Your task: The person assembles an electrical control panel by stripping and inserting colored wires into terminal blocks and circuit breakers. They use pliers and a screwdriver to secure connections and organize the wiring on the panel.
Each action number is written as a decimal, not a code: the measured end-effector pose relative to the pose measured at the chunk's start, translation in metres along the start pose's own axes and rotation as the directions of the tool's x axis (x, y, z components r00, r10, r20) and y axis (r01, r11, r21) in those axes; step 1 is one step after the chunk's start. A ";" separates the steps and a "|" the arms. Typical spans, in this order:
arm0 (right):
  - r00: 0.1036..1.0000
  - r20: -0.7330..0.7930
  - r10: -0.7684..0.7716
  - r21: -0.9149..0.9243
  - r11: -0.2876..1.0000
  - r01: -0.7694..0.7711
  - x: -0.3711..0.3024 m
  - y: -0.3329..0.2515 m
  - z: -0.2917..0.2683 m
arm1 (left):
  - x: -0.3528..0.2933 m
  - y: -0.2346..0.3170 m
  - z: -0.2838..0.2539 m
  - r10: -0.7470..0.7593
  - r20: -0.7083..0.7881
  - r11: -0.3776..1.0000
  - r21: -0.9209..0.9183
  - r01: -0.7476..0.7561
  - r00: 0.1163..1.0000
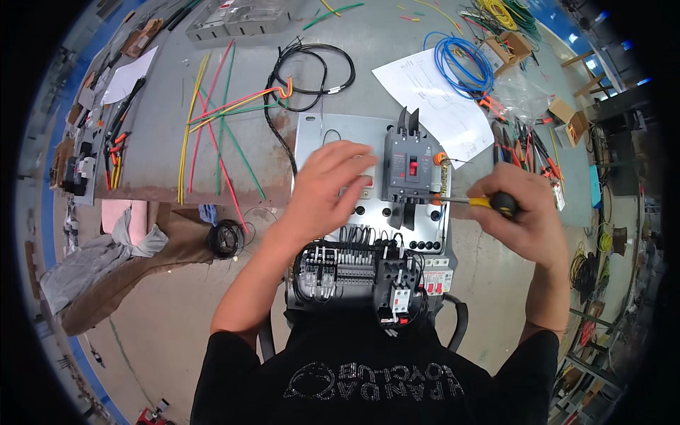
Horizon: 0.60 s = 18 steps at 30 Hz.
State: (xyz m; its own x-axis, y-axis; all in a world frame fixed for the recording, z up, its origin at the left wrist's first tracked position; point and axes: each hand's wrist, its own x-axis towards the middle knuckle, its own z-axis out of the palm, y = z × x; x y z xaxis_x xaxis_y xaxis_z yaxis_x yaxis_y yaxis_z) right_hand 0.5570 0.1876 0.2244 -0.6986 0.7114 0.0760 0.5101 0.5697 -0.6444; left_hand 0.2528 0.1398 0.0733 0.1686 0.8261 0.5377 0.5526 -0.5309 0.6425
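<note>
My right hand (520, 216) grips a screwdriver (480, 202) by its yellow and black handle. The shaft points left to the brass terminal strip (445, 180) beside the grey moulded-case circuit breaker (409, 166); whether the tip sits in a screw is too small to tell. That breaker has a red toggle and dark tabs at both ends, and is on a metal mounting plate (315, 131). My left hand (329, 185) is left of it, fingers stretched and thumb apart, over a small white device (369, 185) that it partly hides. An orange piece (440, 158) is at the strip's top.
Nearer me, the plate carries wired terminal blocks (354, 273), a contactor (398, 294) and small breakers (435, 280). On the grey table (156, 134) lie coloured wires (219, 120), a black cable coil (312, 71), a blue wire coil (464, 67), paper (432, 99) and hand tools (528, 149).
</note>
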 end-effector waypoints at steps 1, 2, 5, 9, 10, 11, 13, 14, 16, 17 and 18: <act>1.000 0.004 -0.010 -0.024 1.000 0.010 0.005 -0.006 0.004 | 0.004 0.003 0.002 0.032 0.042 0.997 -0.078 -0.028 0.999; 1.000 0.013 0.003 -0.034 0.999 -0.003 0.008 -0.010 0.007 | 0.008 0.007 0.006 0.011 0.088 0.989 -0.145 0.002 0.996; 0.999 0.045 0.024 -0.038 0.999 -0.022 0.017 -0.015 0.020 | 0.017 0.014 0.015 -0.017 0.222 0.956 -0.282 0.081 0.975; 0.998 0.056 -0.001 -0.061 0.998 0.005 0.024 -0.010 0.037 | 0.019 0.007 0.027 -0.025 0.340 0.947 -0.294 0.131 0.940; 0.999 0.052 -0.013 -0.070 0.997 0.017 0.024 -0.006 0.041 | 0.018 0.006 0.028 -0.034 0.359 0.947 -0.287 0.145 0.933; 0.999 0.046 -0.025 -0.079 0.996 0.028 0.023 -0.004 0.045 | 0.016 0.006 0.028 -0.031 0.356 0.949 -0.284 0.139 0.934; 0.998 0.047 -0.032 -0.078 0.996 0.036 0.024 -0.007 0.046 | 0.013 0.008 0.027 -0.025 0.348 0.952 -0.278 0.128 0.937; 0.997 0.068 -0.026 -0.089 0.995 0.032 0.025 -0.008 0.045 | 0.013 0.010 0.025 -0.052 0.390 0.949 -0.267 0.167 0.919; 0.995 0.087 -0.040 -0.117 0.992 0.050 0.028 -0.009 0.049 | 0.017 0.013 0.020 -0.106 0.471 0.939 -0.241 0.244 0.875; 0.995 0.082 -0.059 -0.137 0.988 0.070 0.030 -0.011 0.052 | 0.019 0.013 0.021 -0.047 0.405 0.957 -0.245 0.158 0.913; 0.994 0.077 -0.078 -0.157 0.984 0.089 0.031 -0.012 0.054 | 0.022 0.011 0.021 0.016 0.338 0.968 -0.242 0.071 0.941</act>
State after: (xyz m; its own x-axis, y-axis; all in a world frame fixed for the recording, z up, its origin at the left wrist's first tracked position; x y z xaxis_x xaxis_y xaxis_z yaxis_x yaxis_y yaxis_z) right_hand 0.5018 0.1810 0.1933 -0.7728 0.6311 0.0665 0.5185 0.6884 -0.5073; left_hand 0.2801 0.1562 0.0810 0.4430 0.8329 0.3317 0.3492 -0.5011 0.7918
